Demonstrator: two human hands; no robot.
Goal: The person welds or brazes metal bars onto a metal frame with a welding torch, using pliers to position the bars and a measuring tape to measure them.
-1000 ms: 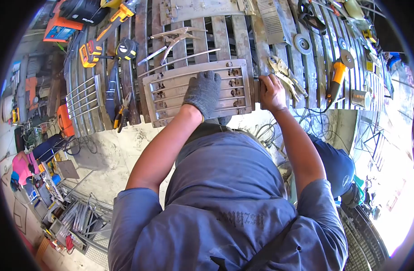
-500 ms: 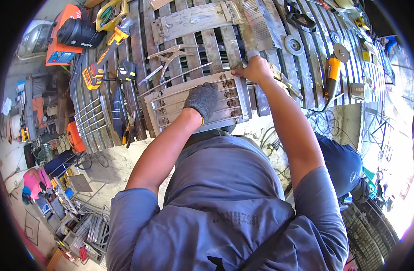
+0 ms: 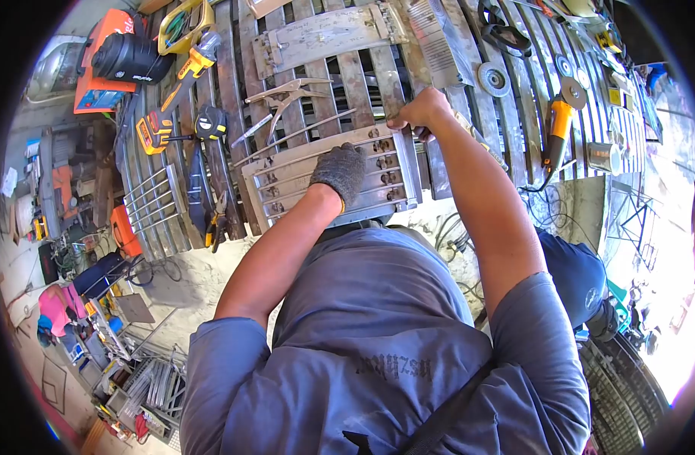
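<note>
A flat metal jig plate (image 3: pixel 287 163) lies at the near edge of the slatted bench, with several thin rods across it under small clamps. My left hand (image 3: pixel 340 173), in a dark grey glove, rests on the middle of the rods with its fingers curled; what it grips is hidden. My bare right hand (image 3: pixel 423 114) is at the plate's upper right corner, its thumb against the metal bar (image 3: pixel 410 163) on that side and its fingers curled over, largely hidden. Locking pliers (image 3: pixel 290 95) and a loose rod (image 3: pixel 317 125) lie just beyond the plate.
An angle grinder (image 3: pixel 560 125) lies on the right, a grinding disc (image 3: pixel 494 79) nearer. On the left are a cordless tool (image 3: pixel 156 131), a tape measure (image 3: pixel 211 121) and a rod grille (image 3: pixel 150 199). A marked plate (image 3: pixel 325 36) lies beyond. Another person (image 3: pixel 571 277) is at the right.
My right hand has shifted slightly at the corner, and its fingers now curl down beside the bar. My left hand stays on the rods.
</note>
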